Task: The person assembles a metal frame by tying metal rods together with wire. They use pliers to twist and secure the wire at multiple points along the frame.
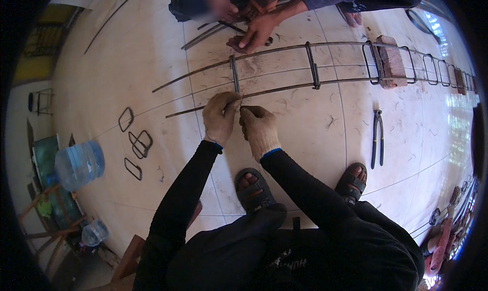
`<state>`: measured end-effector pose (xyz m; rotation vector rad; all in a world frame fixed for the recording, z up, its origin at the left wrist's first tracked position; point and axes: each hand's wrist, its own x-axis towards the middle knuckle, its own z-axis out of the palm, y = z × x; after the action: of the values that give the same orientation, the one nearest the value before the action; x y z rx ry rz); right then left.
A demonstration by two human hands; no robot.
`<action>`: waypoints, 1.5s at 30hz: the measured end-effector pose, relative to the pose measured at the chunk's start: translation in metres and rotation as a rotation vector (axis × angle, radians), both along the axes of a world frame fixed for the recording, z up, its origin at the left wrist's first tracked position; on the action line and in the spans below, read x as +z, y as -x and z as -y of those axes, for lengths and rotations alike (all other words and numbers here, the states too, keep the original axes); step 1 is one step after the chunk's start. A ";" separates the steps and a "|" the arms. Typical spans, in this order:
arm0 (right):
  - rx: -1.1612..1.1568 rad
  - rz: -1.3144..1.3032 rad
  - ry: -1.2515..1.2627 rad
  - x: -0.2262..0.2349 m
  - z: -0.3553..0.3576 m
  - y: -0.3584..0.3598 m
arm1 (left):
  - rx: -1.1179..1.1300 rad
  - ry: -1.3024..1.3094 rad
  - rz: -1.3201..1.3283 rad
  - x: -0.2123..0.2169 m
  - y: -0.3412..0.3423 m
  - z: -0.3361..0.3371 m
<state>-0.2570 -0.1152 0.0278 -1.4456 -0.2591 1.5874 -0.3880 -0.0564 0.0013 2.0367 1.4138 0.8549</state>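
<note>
Steel rebar (284, 89) lies left to right on the floor (152, 62), just far of both gloved hands: the left hand (219, 117) pinches it at a stirrup (234, 73), the right hand (260, 130) clenches beside it, barely nearer.

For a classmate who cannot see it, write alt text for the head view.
Two gloved hands, left hand and right hand, meet at a steel bar of a rod frame on a tiled floor; pliers lie nearby.
</note>
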 end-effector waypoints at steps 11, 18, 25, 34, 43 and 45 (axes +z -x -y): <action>-0.037 0.006 -0.019 0.017 0.009 0.021 | -0.019 0.084 0.075 -0.013 0.009 -0.003; 0.128 0.818 -0.351 -0.010 -0.009 -0.004 | -0.089 0.016 0.044 -0.012 0.010 -0.009; 0.242 1.033 -0.556 -0.024 -0.029 -0.015 | -0.132 0.194 0.049 -0.013 0.020 -0.017; 0.197 1.140 -0.538 -0.042 -0.032 -0.007 | -0.007 0.258 0.145 -0.001 0.011 -0.013; 0.134 0.963 -0.490 -0.064 -0.008 0.001 | 0.077 0.297 0.023 0.008 0.005 -0.028; 0.111 0.978 -0.525 -0.066 -0.008 0.001 | 0.073 0.214 -0.059 0.015 0.001 -0.023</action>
<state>-0.2578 -0.1076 -0.0384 -1.6682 -1.2304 0.6743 -0.3888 -0.0334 0.0167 1.8726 1.5495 0.6460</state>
